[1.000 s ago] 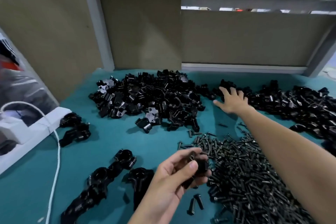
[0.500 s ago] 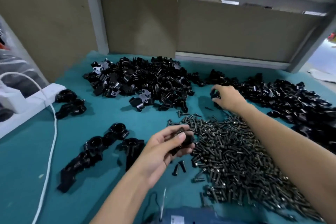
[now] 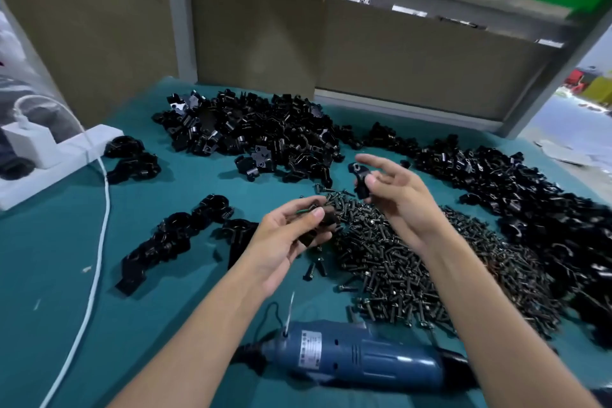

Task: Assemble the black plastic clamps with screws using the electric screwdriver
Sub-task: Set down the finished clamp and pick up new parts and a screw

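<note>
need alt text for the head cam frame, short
Over a teal table, the left hand and the right hand each hold a black clamp piece above a heap of dark screws. Piles of black clamp parts lie behind, and a blue electric screwdriver lies near the front edge.

White power strip (image 3: 63, 156) with plugged adapter (image 3: 31, 142) far left on teal surface (image 3: 59, 258); white cable (image 3: 96, 242) trails forward.

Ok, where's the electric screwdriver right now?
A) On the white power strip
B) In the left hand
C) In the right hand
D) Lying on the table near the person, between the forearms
D: the blue electric screwdriver lies on the teal table, while the left hand and right hand each hold a black clamp piece.
</note>
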Tool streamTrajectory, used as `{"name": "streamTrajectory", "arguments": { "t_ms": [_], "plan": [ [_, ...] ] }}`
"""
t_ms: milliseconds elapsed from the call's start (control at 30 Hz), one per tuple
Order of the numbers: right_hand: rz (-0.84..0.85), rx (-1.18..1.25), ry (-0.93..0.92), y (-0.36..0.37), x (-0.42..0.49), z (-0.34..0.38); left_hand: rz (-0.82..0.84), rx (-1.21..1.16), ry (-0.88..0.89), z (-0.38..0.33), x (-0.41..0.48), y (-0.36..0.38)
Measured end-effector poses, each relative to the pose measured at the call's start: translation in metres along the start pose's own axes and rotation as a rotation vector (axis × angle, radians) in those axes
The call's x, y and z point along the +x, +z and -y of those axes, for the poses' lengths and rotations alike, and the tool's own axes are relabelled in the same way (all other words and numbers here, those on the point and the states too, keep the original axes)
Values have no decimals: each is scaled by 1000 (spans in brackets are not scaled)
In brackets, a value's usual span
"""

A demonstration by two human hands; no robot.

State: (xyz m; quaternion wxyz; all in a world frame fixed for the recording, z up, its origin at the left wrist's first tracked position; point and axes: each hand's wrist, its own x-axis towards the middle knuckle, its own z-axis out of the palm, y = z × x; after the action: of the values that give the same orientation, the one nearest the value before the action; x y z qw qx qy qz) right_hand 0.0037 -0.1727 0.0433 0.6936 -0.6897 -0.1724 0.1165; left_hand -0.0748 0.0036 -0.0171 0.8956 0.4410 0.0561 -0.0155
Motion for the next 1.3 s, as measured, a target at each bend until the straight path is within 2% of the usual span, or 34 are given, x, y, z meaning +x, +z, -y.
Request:
{"name": "streamTrajectory", "arguments": {
  "t_ms": [233,367,533,633,767,833,1000,1100,1200,1300],
  "plan": [
    [-153,-22,-92,40,-31,-8,56,19,62,3,-3,2],
    [-261,-239,-130,45,-30,-13,62,-39,66,4,-1,3],
    [-235,-572,-197,39,-30,-20,98,45,40,2,0,3],
    [-134,-666,-216,32,-28,-16,141,109,11,-3,-1,-1],
    [214,-567,-196,23,-25,-6,249,78,-69,-10,-3,-4],
    [307,-567,-209,20,-27,-5,274,24,-110,-11,-3,-4],
    [119,-482,-258,17,-28,-9,299,-55,-126,-8,-2,-2],
    [97,-471,-270,13,-30,-11,289,-86,-132,-6,0,-1],
    [104,-492,-231,8,-32,-12,244,-131,-139,-5,1,-1],
    [-19,-414,-195,10,-32,-12,156,-98,-61,-2,2,4]
  ]
}}
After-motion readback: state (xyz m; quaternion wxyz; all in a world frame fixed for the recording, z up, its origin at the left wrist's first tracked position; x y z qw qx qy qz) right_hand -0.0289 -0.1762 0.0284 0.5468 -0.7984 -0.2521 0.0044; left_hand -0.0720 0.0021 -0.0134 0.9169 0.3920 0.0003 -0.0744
